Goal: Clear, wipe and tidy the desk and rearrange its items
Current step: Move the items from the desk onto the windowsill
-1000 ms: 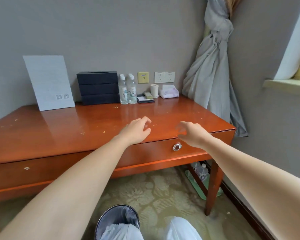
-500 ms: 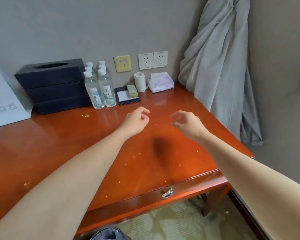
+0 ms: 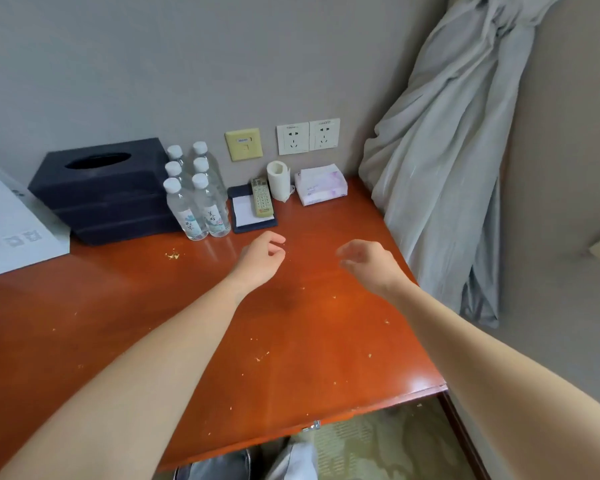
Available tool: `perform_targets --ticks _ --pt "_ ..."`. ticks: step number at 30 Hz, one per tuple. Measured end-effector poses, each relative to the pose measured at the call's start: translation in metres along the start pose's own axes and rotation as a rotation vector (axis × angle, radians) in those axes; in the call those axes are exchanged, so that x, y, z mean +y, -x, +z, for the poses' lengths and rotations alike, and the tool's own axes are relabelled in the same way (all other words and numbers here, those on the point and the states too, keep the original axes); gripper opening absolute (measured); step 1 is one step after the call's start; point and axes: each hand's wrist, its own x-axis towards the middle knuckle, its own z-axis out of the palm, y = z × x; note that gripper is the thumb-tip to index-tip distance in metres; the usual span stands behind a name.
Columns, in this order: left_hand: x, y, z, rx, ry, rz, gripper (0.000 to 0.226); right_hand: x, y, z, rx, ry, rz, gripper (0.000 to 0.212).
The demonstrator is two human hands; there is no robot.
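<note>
The red-brown wooden desk [image 3: 125, 306] carries scattered yellow crumbs [image 3: 172, 255]. Along the wall stand a black tissue box [image 3: 97, 192], several water bottles [image 3: 198, 202], a dark notepad holder [image 3: 248, 216] with a remote [image 3: 262, 197] on it, a white paper roll [image 3: 278, 180] and a soft tissue pack [image 3: 321, 184]. My left hand [image 3: 262, 258] hovers over the desk just in front of the notepad, fingers loosely curled and holding nothing. My right hand [image 3: 369, 261] hangs beside it, also loosely curled and holding nothing.
A white sign card [image 3: 7, 223] leans at the far left. A grey knotted curtain [image 3: 444, 168] hangs past the desk's right edge. Wall sockets [image 3: 307, 136] sit above the items. A waste bin [image 3: 215, 467] and patterned carpet [image 3: 378, 445] show below the front edge.
The view has come closer to the desk's back right corner. Both hands have travelled forward over the desktop toward the items at the wall, still holding nothing.
</note>
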Motion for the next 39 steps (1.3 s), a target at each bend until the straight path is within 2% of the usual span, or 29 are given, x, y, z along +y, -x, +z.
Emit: perform_targets --ticks 5,10,17,22,27,31,39 --pt "-0.003 -0.057 -0.007 0.015 0.045 -0.016 0.03 0.002 -0.061 -0.016 0.06 -0.031 0.028 0.021" --pt "0.009 -0.115 -0.005 -0.031 0.049 -0.02 0.032 0.003 -0.124 -0.03 0.047 -0.059 0.054 0.022" --pt "0.014 -0.199 0.015 -0.063 0.142 -0.126 0.039 0.035 -0.207 -0.036 0.01 -0.085 0.137 0.025" --pt "0.013 -0.241 0.029 -0.026 0.135 -0.226 0.048 0.047 -0.267 -0.033 -0.04 -0.039 0.203 0.043" --pt "0.015 -0.274 0.041 -0.091 0.14 -0.302 0.06 0.051 -0.324 -0.028 -0.1 -0.008 0.222 0.056" --pt "0.011 -0.296 0.053 -0.093 0.231 -0.343 0.062 0.058 -0.359 -0.022 -0.144 0.003 0.271 0.068" --pt "0.014 -0.294 0.061 -0.054 0.205 -0.319 0.038 0.071 -0.368 -0.009 -0.138 -0.18 0.314 0.046"
